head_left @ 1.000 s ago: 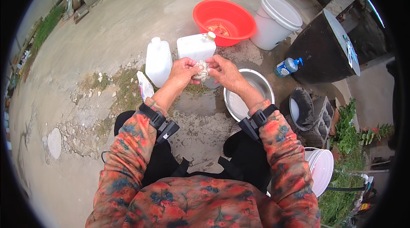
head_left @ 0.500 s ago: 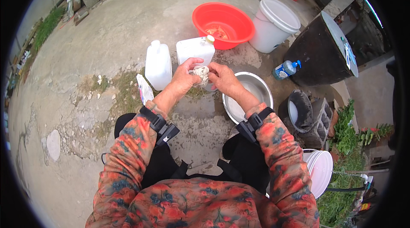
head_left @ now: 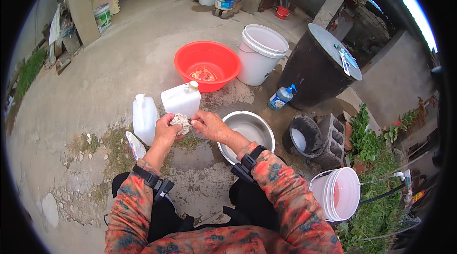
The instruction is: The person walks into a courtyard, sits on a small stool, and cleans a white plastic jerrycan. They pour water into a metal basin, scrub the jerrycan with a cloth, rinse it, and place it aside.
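Observation:
My left hand is closed around a crumpled off-white wad that looks like bunched cloth or string. At its right side, my right hand is pinched with its fingertips close to the wad; something small and dark shows at them, too small to name. Just beyond my hands stand two white plastic jugs, one upright at the left and one with a yellowish cap. Right of my right hand, a metal basin sits on the ground beneath my forearm.
Farther off are a red plastic basin, a white bucket and a dark drum. A blue pump bottle stands before the drum. To the right are a black bucket, a hollow block and a tilted pale bucket.
The view has tilted up and turned right, so the surroundings sit lower and farther left. My right fingers have drawn slightly away from the wad, which stays in my left hand.

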### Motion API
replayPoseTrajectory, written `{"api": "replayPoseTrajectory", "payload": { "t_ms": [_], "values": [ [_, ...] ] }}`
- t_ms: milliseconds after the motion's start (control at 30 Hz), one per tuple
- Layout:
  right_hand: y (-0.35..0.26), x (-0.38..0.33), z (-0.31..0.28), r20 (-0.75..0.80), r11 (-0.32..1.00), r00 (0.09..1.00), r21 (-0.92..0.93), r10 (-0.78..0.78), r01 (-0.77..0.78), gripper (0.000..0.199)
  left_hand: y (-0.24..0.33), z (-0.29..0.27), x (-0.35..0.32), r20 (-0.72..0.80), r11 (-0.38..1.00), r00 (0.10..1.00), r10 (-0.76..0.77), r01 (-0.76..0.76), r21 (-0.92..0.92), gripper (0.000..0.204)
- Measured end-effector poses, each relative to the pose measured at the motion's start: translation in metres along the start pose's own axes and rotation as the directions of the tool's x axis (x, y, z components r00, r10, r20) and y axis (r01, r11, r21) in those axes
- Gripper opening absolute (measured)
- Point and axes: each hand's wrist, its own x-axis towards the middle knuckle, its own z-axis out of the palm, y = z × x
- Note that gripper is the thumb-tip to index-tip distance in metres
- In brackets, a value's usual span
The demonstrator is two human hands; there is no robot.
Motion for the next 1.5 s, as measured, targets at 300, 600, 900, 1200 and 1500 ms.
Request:
{"api": "replayPoseTrajectory", "payload": {
  "t_ms": [300, 600, 900, 1200, 1500],
  "values": [
    [-0.014, -0.01, -0.024, -0.116, 0.989, 0.993, 0.149, 0.02, -0.002, 0.025, 0.006, -0.003, -0.003, 0.009, 0.999, 0.999, 0.031, -0.031, -0.005, 0.028],
    [-0.033, -0.045, -0.109, -0.286, 0.99, 0.958, 0.123, -0.032, 0.07, 0.028, 0.001, -0.009, -0.001, -0.028, 0.995, 0.999, 0.032, -0.03, 0.095, 0.029],
    [0.057, -0.19, -0.177, -0.352, 0.945, 0.882, 0.032, 0.314, -0.324, 0.025, -0.004, -0.003, 0.002, 0.03, 0.992, 0.999, 0.013, -0.017, 0.127, 0.026],
    [0.229, -0.484, 0.012, -0.03, 0.489, 0.511, -0.247, 0.859, -0.837, 0.019, -0.008, 0.018, 0.002, 0.115, 0.97, 0.992, -0.05, 0.02, 0.244, 0.032],
    [0.154, -0.554, 0.1, -0.509, 0.569, 0.629, -0.293, 0.588, -0.768, 0.033, -0.026, 0.036, 0.011, 0.156, 0.939, 0.979, -0.127, 0.068, 0.338, 0.034]
  ]
}}
